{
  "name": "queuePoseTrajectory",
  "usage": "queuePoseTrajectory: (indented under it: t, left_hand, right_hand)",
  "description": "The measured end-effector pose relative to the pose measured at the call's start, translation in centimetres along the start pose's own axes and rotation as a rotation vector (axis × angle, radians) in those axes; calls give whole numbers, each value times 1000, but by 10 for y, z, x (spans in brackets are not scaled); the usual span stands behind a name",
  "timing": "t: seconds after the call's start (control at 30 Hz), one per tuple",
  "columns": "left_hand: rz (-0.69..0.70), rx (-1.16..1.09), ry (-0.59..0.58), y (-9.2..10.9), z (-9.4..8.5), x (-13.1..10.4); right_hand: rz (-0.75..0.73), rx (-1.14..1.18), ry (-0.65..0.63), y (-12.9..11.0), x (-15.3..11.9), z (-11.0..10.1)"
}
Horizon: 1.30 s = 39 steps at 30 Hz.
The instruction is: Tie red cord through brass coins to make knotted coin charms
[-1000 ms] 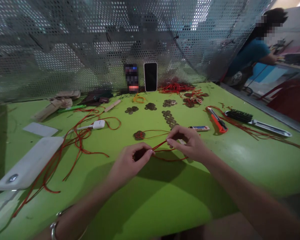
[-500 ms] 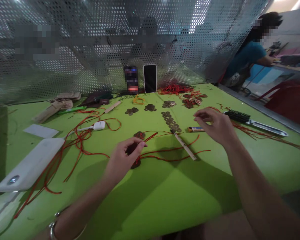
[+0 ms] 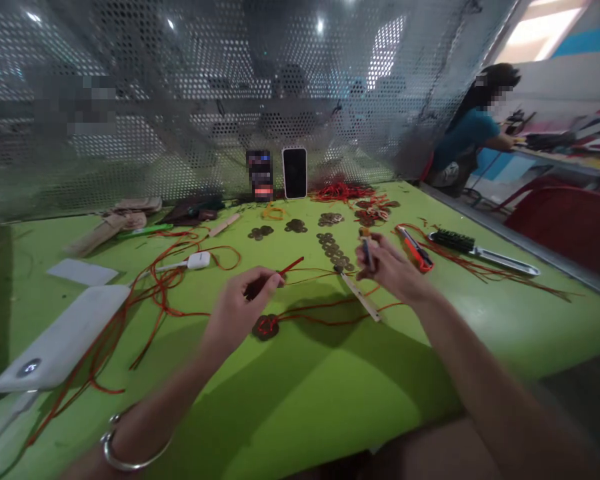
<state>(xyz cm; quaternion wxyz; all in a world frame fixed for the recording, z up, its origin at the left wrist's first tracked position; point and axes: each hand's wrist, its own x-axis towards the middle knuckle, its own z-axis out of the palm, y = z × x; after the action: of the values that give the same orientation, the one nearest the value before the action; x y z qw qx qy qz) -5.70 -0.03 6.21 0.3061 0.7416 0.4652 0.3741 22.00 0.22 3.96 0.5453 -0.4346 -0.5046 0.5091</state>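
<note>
My left hand is closed in a pinch on a red cord, whose short end sticks out past the thumb and forefinger. Just below it on the green table lies a cluster of dark coins tied with red cord, its long tails running right. My right hand is wrapped round a small lighter, held upright with its brassy top showing. Between the hands, a thin pale stick with a dark tip lies across the cords. A row of overlapping coins is beyond it.
A red utility knife and a black-bristled brush lie on the right. Coin piles, a red cord heap and a propped phone stand behind. Leftward are a white power bank and tangled cords. Another person sits far right.
My right hand has picked the lighter up off the table and moved it left, uncovering the utility knife. My left hand has shifted slightly left with the cord, exposing the tied coins.
</note>
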Motion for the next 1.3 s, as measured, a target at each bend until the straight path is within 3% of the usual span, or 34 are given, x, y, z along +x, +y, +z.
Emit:
queuePoseTrajectory:
  t: [0.07, 0.17, 0.27, 0.4, 0.73, 1.3]
  left_hand:
    - [72, 26, 18, 2, -3, 5]
    - [128, 24, 56, 4, -5, 14]
    - [163, 58, 101, 5, -6, 25]
    - [217, 161, 112, 9, -6, 42]
    - [186, 135, 51, 3, -6, 53]
    - [197, 138, 18, 3, 4, 46]
  right_hand:
    - [122, 287, -76, 0, -4, 31]
    - [260, 470, -132, 6, -5, 67]
    - [316, 499, -161, 10, 0, 87]
    - [321, 407, -79, 7, 12, 101]
    - [195, 231, 10, 9, 17, 108]
    - [203, 125, 6, 12, 13, 106]
